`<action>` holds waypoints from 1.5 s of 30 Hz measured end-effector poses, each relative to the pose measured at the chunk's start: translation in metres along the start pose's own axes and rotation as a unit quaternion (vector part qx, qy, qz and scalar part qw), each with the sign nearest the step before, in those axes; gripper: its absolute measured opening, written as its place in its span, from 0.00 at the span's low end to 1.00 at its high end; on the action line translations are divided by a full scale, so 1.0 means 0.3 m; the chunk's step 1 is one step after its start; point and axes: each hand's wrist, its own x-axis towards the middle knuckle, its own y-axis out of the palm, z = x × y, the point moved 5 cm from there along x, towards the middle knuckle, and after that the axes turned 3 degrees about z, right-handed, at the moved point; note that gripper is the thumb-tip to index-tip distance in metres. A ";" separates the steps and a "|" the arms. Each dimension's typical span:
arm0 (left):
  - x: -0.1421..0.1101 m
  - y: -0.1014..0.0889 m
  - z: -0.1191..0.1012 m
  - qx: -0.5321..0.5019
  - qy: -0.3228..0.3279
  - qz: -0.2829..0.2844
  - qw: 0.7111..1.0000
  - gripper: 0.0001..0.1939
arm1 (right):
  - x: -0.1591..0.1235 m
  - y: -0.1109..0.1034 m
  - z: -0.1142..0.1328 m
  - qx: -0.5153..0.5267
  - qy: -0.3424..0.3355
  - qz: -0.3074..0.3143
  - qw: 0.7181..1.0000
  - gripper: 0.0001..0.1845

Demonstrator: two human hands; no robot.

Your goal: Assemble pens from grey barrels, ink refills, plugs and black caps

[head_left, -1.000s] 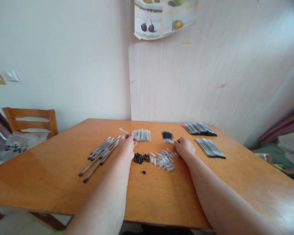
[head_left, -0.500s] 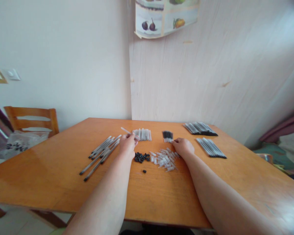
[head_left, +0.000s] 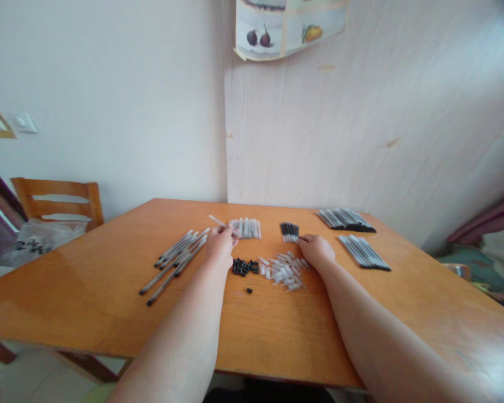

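My left hand (head_left: 220, 249) is closed round a thin pale pen barrel (head_left: 217, 221) that sticks up to the left, just left of a row of clear barrels (head_left: 247, 228). My right hand (head_left: 318, 250) is pinched at the near end of a small bunch of black-tipped refills (head_left: 289, 232); what its fingertips hold is too small to make out. Between the hands lie a heap of small black caps (head_left: 243, 267) and a heap of clear plastic pieces (head_left: 284, 269). Several finished pens (head_left: 175, 258) lie left of my left hand.
The orange wooden table (head_left: 88, 302) stands against a pale wall corner. Two bundles of pens (head_left: 345, 220) (head_left: 363, 252) lie at the right rear. One stray black cap (head_left: 249, 290) sits nearer me. A wooden chair (head_left: 56, 201) and a plastic bag (head_left: 36, 242) are at the left.
My right hand has slid slightly left, up to the near end of the refill bunch. My left hand keeps its hold on the barrel. The camera has tilted a little.
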 end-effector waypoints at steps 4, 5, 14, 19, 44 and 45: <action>-0.004 0.002 -0.003 -0.008 0.001 0.001 1.000 0.09 | -0.011 -0.019 0.011 -0.001 0.011 -0.022 1.000 0.20; -0.003 0.003 -0.004 -0.009 0.001 0.000 1.000 0.10 | -0.017 -0.027 0.020 0.001 0.009 -0.033 0.999 0.20; 0.013 -0.003 0.002 -0.005 0.007 -0.002 1.000 0.13 | -0.202 -0.036 0.257 0.073 -0.274 0.029 0.959 0.09; 0.013 -0.005 0.006 -0.012 0.008 -0.001 1.000 0.15 | -0.359 -0.005 0.353 0.036 -0.359 0.160 0.919 0.09; 0.018 0.000 0.014 0.014 0.001 0.016 1.000 0.12 | -0.308 0.002 0.340 -0.040 -0.313 0.065 0.947 0.11; 0.018 -0.001 0.014 0.019 -0.003 0.017 1.000 0.12 | -0.297 0.001 0.333 -0.036 -0.303 0.059 0.950 0.12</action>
